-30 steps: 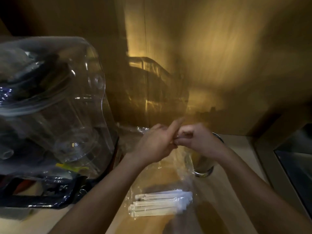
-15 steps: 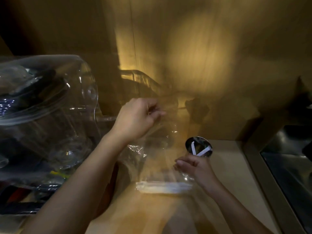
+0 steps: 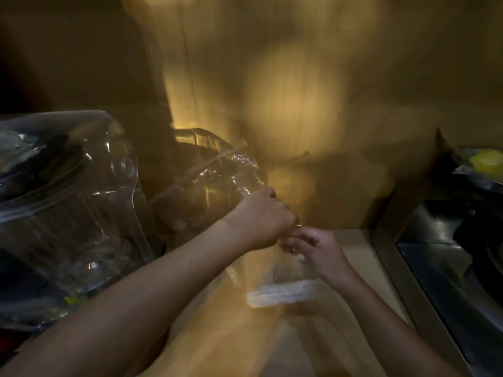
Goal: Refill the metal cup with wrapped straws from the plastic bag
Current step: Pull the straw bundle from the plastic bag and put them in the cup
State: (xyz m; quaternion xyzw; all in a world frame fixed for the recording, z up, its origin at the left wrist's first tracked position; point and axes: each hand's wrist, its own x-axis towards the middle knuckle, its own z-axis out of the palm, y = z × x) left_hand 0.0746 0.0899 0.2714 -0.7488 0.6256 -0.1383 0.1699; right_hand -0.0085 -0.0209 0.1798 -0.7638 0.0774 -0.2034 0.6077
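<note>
- Because only the head camera is on offer, everything comes from its dim, amber-lit and motion-blurred look down at a wooden counter (image 3: 217, 330).
- Held up off the counter, the plastic bag (image 3: 283, 270) hangs so that the wrapped straws (image 3: 281, 295) have slid into a pale bundle at its low end, leaving the mouth end slack and free to work.
- Gathered above the knuckles, the bag's crinkled upper film (image 3: 239, 170) rises from the left hand (image 3: 261, 221), which is curled into a fist around it; that pinch looks meant to hold the bag up while the other hand works.
- Just below and touching it, the right hand (image 3: 317, 250) has its fingers closed narrowly on the film near the same spot, most likely parting or pulling at the opening; the blur hides whether it has got inside yet.
- As for the metal cup, I cannot make it out here; it is probably hidden behind the hands and the bag, so no straws have visibly reached it.
- Off to the left, a clear plastic container (image 3: 68, 200) crowds the counter, and a steel sink (image 3: 449, 268) sits at the right.
</note>
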